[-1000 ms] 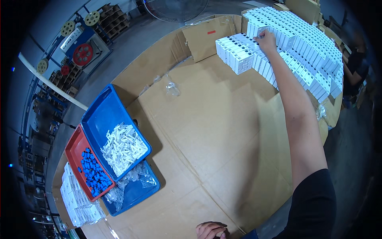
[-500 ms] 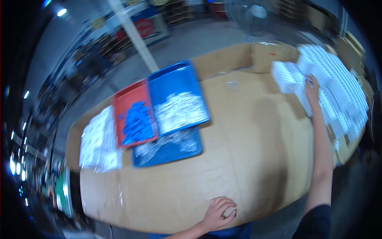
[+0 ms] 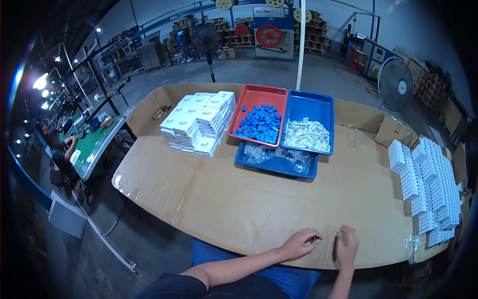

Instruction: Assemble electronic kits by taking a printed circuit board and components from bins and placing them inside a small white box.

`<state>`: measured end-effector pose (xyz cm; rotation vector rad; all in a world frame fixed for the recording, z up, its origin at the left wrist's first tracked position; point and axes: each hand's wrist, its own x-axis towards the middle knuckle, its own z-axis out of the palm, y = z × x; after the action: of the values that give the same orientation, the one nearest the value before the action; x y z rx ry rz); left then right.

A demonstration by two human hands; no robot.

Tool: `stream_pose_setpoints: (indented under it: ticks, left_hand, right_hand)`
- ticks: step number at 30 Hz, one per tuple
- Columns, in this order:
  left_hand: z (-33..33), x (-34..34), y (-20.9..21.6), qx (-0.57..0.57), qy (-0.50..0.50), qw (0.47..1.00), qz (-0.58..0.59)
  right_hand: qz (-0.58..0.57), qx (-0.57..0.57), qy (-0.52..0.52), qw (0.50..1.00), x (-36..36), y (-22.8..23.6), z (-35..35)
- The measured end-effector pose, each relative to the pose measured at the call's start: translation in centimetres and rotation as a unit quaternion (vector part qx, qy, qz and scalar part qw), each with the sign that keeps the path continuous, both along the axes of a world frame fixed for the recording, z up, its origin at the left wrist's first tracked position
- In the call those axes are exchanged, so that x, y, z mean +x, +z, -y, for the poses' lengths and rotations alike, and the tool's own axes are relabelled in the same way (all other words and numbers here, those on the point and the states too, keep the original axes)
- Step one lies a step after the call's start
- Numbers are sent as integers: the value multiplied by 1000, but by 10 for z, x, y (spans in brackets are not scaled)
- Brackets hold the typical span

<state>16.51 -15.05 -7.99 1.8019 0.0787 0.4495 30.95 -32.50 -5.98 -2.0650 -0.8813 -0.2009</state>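
Observation:
Both hands are over the near edge of the cardboard-covered table [image 3: 239,199]. My left hand [image 3: 301,244] has loosely curled fingers, with a gap between thumb and fingertips and nothing visible in it. Just to its right is my right hand [image 3: 347,246], raised, fingers half bent and slightly blurred, with no object showing in it. The hands do not touch. Beyond them lie a blue tray [image 3: 326,107] of small white pieces and a red tray [image 3: 266,93] of small blue pieces, both resting partly on a lower blue tray [image 3: 306,172] with clear plastic bags.
White boxes [image 3: 199,117] are piled at the far left of the table. Rows of white boxes [image 3: 433,184] stand at the right. Cardboard walls line the far edge. Behind are a fan [image 3: 395,83] and a pole [image 3: 300,45]; a person [image 3: 62,152] sits at a green table [image 3: 99,142].
My right hand has come back from the white boxes at the right to beside my left hand. The view has swung, showing more of the room and the left box pile.

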Motion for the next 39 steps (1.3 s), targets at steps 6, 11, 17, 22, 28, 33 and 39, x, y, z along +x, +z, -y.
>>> stream_pose_setpoints:
  ticks: [6,11,17,22,28,33,39]
  left_hand:
    - [-39,-61,5,44,44,998,0]
    - [-65,-130,2,143,149,978,-31]
    - [-108,-214,-4,185,266,946,-15]
    - [-159,-256,8,175,385,906,-40]
    - [-257,-283,-1,290,388,871,-81]
    - [-327,-309,-13,272,338,895,-105]
    - [-342,-314,-2,349,304,880,-103]
  right_hand:
    - [-119,41,50,991,-112,4,-19]
    - [-84,6,104,991,-155,-5,-27]
    - [-37,-57,127,990,-161,-7,-32]
    - [-22,-121,130,984,-162,13,-44]
    - [-38,-223,118,967,-143,59,-88]
    - [114,-147,213,959,-96,105,-213]
    - [264,-72,304,913,-37,166,-424]
